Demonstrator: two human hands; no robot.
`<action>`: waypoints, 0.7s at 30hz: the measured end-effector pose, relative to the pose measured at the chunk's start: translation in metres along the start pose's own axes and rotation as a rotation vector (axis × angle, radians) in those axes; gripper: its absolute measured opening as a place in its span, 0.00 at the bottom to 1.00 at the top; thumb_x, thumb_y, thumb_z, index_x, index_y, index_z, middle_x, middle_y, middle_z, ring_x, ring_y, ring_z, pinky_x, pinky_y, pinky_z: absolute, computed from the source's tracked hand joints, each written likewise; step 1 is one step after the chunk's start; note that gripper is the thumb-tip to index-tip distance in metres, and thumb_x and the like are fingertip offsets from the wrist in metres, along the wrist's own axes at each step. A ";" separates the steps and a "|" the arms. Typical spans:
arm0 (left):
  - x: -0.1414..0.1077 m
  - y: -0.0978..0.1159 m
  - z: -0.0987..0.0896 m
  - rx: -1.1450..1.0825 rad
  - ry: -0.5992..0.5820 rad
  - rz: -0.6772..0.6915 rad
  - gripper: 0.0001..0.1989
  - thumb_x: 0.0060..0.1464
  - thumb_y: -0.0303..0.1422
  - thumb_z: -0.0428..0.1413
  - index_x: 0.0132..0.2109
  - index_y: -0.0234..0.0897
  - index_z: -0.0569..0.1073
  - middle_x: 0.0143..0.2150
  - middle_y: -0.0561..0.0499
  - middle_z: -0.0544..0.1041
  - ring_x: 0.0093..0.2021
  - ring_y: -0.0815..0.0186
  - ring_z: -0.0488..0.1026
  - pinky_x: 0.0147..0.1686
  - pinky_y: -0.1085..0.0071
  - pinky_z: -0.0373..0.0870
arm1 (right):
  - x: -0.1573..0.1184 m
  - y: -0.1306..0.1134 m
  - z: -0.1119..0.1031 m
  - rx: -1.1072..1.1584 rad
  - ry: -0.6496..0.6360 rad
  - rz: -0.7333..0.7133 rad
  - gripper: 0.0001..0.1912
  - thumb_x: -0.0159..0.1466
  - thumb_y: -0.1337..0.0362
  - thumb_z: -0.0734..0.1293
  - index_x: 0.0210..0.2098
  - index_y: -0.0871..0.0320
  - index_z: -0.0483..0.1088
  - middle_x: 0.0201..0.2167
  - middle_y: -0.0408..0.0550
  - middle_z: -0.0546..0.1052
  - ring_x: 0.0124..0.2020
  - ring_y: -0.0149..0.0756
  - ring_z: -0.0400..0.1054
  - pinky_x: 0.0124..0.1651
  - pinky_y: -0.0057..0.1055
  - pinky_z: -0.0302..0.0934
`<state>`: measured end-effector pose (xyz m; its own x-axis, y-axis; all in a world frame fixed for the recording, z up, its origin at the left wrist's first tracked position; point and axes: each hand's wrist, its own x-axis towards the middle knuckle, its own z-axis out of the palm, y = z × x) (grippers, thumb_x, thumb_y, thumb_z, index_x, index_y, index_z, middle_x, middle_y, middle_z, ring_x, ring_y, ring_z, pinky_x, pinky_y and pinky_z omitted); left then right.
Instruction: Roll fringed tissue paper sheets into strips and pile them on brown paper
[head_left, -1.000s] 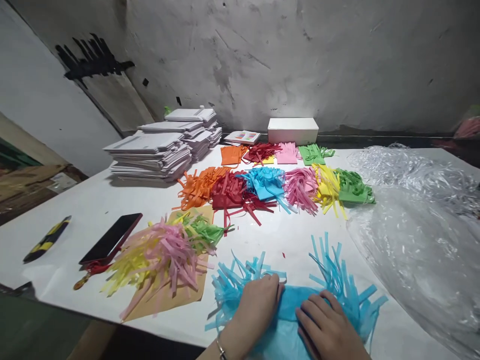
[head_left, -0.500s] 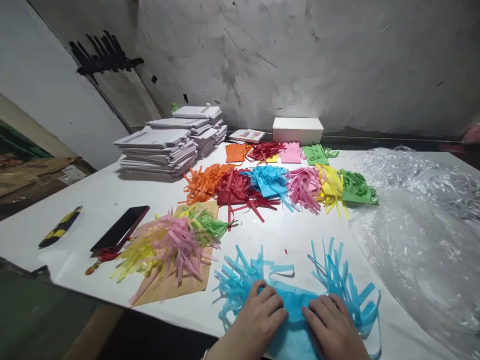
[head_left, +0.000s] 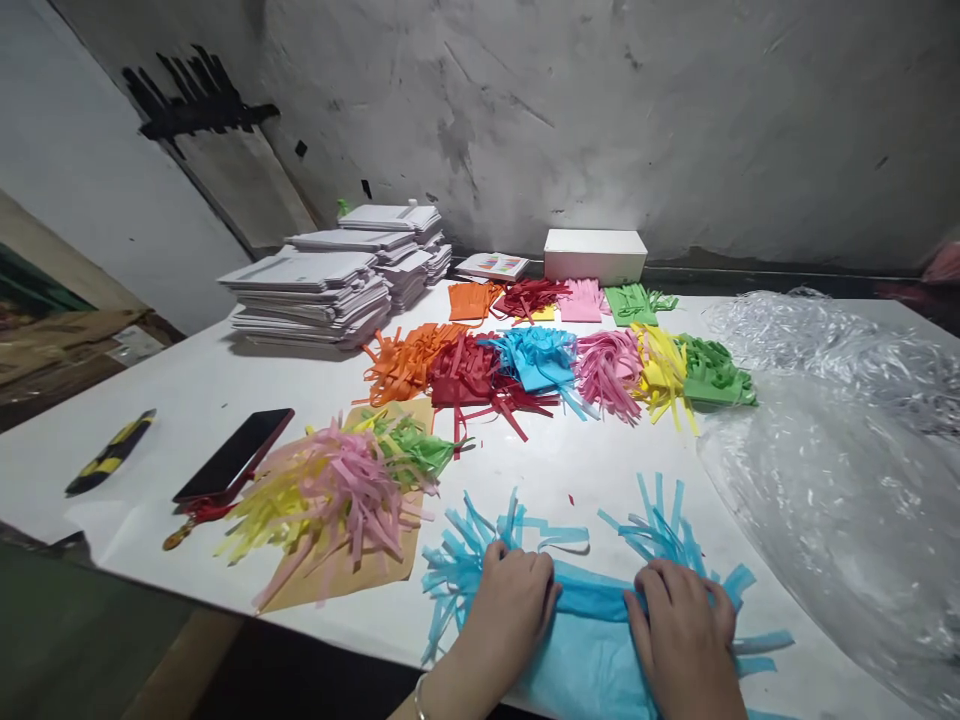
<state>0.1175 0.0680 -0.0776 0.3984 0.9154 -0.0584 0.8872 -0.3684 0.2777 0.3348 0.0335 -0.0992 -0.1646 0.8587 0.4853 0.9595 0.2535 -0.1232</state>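
Note:
A sheet of blue tissue paper [head_left: 592, 655] lies at the table's front edge, its ends cut into fringe strips. Across its upper part runs a darker folded band [head_left: 596, 598]. My left hand [head_left: 517, 595] is closed over the left end of this band, fingers curled on the paper. At the right end, my right hand [head_left: 679, 610] grips the band the same way, fingers bent. Blue fringe [head_left: 457, 570] fans out beyond the left hand, and more fringe [head_left: 660, 530] spreads above the right one. Both thumbs are partly hidden.
Folded fringed tissue bundles in several colours, such as a blue one [head_left: 540, 360], line the table's middle. Pink, yellow and green fringe [head_left: 352, 480] rests on brown paper at left, beside a phone [head_left: 236, 455] and a cutter [head_left: 112, 455]. Clear plastic [head_left: 810, 500] covers the right side.
Both hands have shifted slightly and moved apart, with fingers now curled further over the paper. The folded band between them looks narrower and darker, and the right fringe has moved.

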 end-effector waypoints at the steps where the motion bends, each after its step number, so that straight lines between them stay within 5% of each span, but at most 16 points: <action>1: 0.001 0.001 -0.002 0.000 -0.007 -0.001 0.05 0.64 0.26 0.53 0.39 0.36 0.74 0.36 0.47 0.80 0.39 0.54 0.77 0.48 0.51 0.63 | 0.002 -0.002 -0.002 0.025 0.039 -0.058 0.08 0.71 0.66 0.60 0.41 0.56 0.71 0.41 0.52 0.76 0.44 0.50 0.71 0.56 0.56 0.52; 5: 0.004 0.002 -0.006 -0.005 -0.015 0.009 0.06 0.65 0.26 0.53 0.38 0.36 0.73 0.35 0.47 0.80 0.38 0.55 0.76 0.47 0.53 0.64 | 0.009 -0.016 0.000 0.273 0.126 -0.255 0.13 0.75 0.65 0.57 0.43 0.54 0.73 0.38 0.47 0.79 0.43 0.42 0.71 0.60 0.48 0.50; 8: 0.000 0.000 -0.006 -0.034 0.052 0.027 0.01 0.63 0.29 0.56 0.41 0.37 0.73 0.39 0.47 0.79 0.42 0.54 0.75 0.50 0.52 0.61 | 0.011 -0.026 0.005 0.349 0.148 -0.239 0.20 0.77 0.67 0.52 0.39 0.56 0.73 0.31 0.45 0.77 0.36 0.37 0.69 0.57 0.43 0.52; 11: -0.006 -0.003 -0.002 -0.094 0.224 0.210 0.08 0.60 0.33 0.62 0.46 0.41 0.73 0.48 0.49 0.77 0.49 0.54 0.71 0.56 0.50 0.54 | 0.011 -0.029 0.004 0.414 0.145 -0.198 0.17 0.76 0.67 0.55 0.38 0.56 0.73 0.31 0.44 0.76 0.34 0.35 0.68 0.54 0.40 0.53; 14: -0.010 -0.005 0.003 -0.083 0.324 0.397 0.03 0.64 0.28 0.57 0.41 0.42 0.73 0.45 0.52 0.78 0.48 0.60 0.69 0.59 0.53 0.51 | 0.011 -0.032 0.002 0.425 0.114 -0.206 0.18 0.77 0.63 0.54 0.39 0.56 0.73 0.33 0.45 0.76 0.35 0.36 0.68 0.52 0.39 0.53; 18: -0.012 -0.011 0.004 -0.043 0.247 0.498 0.06 0.67 0.27 0.55 0.40 0.41 0.73 0.37 0.53 0.76 0.43 0.63 0.68 0.57 0.58 0.54 | 0.008 -0.027 0.003 0.315 0.105 -0.302 0.27 0.77 0.67 0.46 0.34 0.56 0.73 0.26 0.44 0.73 0.30 0.35 0.66 0.48 0.37 0.55; 21: -0.014 -0.018 0.007 -0.044 0.216 0.492 0.06 0.67 0.28 0.55 0.39 0.40 0.73 0.34 0.54 0.75 0.40 0.64 0.67 0.53 0.61 0.55 | 0.001 -0.008 0.000 0.310 0.118 -0.392 0.24 0.76 0.71 0.49 0.40 0.58 0.74 0.30 0.45 0.77 0.34 0.35 0.70 0.55 0.38 0.58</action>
<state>0.0975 0.0605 -0.0888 0.7033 0.6508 0.2860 0.5958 -0.7591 0.2622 0.3272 0.0321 -0.0977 -0.4546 0.6209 0.6386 0.7148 0.6821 -0.1543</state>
